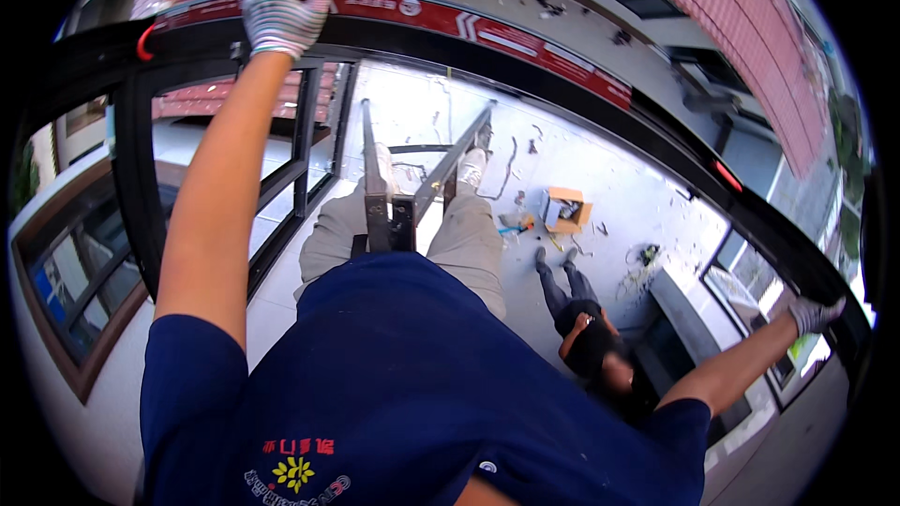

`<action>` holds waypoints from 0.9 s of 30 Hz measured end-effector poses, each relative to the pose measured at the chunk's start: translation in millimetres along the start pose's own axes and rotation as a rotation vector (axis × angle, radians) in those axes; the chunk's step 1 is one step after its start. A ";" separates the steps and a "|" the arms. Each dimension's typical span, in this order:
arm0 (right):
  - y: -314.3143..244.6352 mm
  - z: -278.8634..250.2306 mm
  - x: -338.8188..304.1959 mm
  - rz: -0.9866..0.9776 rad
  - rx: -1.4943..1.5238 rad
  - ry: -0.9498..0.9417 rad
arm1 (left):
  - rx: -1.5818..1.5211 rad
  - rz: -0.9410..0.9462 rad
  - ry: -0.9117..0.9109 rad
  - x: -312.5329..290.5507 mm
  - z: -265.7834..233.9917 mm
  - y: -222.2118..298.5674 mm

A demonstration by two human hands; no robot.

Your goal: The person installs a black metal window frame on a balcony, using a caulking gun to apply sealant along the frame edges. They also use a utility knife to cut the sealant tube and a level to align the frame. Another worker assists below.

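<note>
A long black frame beam [553,70] with a red printed film strip [384,5] crosses in front of me. My left hand [286,14], in a striped knit glove, lies over the beam at the upper left. Its thumb and finger curl together at the far edge, and what is between them is too small to make out. Stretched far to the right, my right hand [816,314], also gloved, closes against the black upright [855,319] of the frame. Below me, a metal stepladder [412,201] stands between my legs.
Down on the pale floor, a person [586,328] in dark clothes stands to the right. An open cardboard box [566,211] sits among scattered scraps and tools. Black-framed window panes [211,150] stand at the left. Pink tiled roofs [741,28] lie beyond the beam.
</note>
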State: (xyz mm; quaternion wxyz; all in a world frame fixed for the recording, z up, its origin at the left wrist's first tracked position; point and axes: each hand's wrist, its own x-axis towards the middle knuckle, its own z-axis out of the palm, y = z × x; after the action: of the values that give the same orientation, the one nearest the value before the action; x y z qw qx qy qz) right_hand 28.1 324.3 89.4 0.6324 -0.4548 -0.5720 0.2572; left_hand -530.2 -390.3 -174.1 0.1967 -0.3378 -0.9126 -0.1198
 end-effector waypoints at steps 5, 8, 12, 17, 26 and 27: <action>-14.7 11.7 -12.2 0.051 0.083 0.164 | -0.024 -0.015 0.024 3.0 3.9 1.8; -19.1 12.1 -19.6 0.055 0.042 0.213 | -0.059 -0.025 -0.005 4.5 4.3 1.8; -7.6 26.2 -30.0 0.032 -0.089 0.342 | 0.028 0.009 0.029 3.7 0.8 1.9; 49.6 -24.9 109.0 -0.435 0.031 0.568 | -0.017 -0.053 -0.043 -0.7 23.0 -11.9; 33.5 22.3 28.1 -0.249 0.035 0.549 | 0.078 -0.082 -0.124 2.7 14.2 -8.9; 30.0 26.2 19.8 -0.239 0.116 0.553 | 0.087 -0.068 -0.107 0.7 14.8 -10.5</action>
State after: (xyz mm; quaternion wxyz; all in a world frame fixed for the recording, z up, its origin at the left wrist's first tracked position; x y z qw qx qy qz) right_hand 13.1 362.0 71.2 0.8148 -0.4000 -0.4121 0.0796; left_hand -541.8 -392.5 -187.9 0.1577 -0.3038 -0.9371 -0.0685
